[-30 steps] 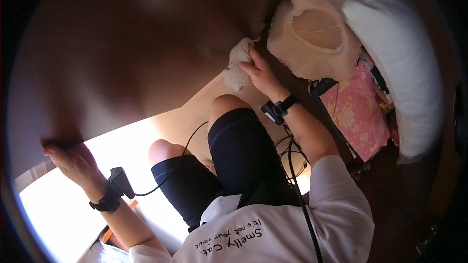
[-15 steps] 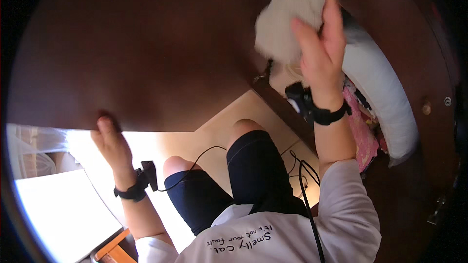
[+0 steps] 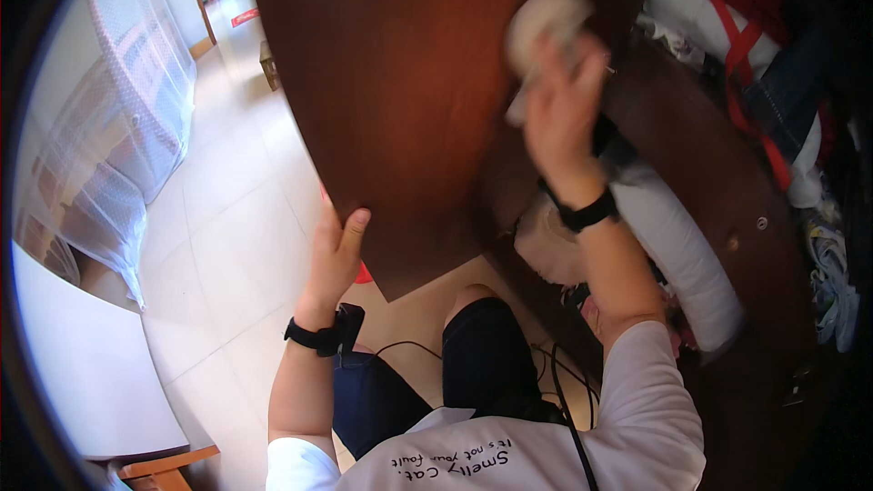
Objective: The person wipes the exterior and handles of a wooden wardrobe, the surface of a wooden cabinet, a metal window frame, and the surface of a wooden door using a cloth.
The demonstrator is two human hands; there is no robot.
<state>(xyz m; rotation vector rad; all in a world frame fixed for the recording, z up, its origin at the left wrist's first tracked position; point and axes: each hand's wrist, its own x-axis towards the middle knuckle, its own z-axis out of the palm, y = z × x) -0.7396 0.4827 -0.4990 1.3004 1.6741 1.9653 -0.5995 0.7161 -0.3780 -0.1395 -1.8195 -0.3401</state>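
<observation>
A dark reddish-brown cabinet door stands swung out in front of me. My left hand grips its lower left edge, thumb on the near face and the other fingers hidden behind. My right hand is at the upper right of the door, fingers closed on an off-white cloth that lies against the door's face. Hand and cloth are blurred by motion. To the right of the door the cabinet's interior shows, with a rolled pale bedding bundle below my right forearm.
Clothes with a red strap fill a compartment at the far right. A beige bundle sits low in the cabinet. White netting hangs at the left, above a white tabletop. Black cables run by my legs over the tiled floor.
The door has swung toward the right along with my left hand, uncovering the floor and netting at the left. My right hand with the cloth has shifted slightly left and down.
</observation>
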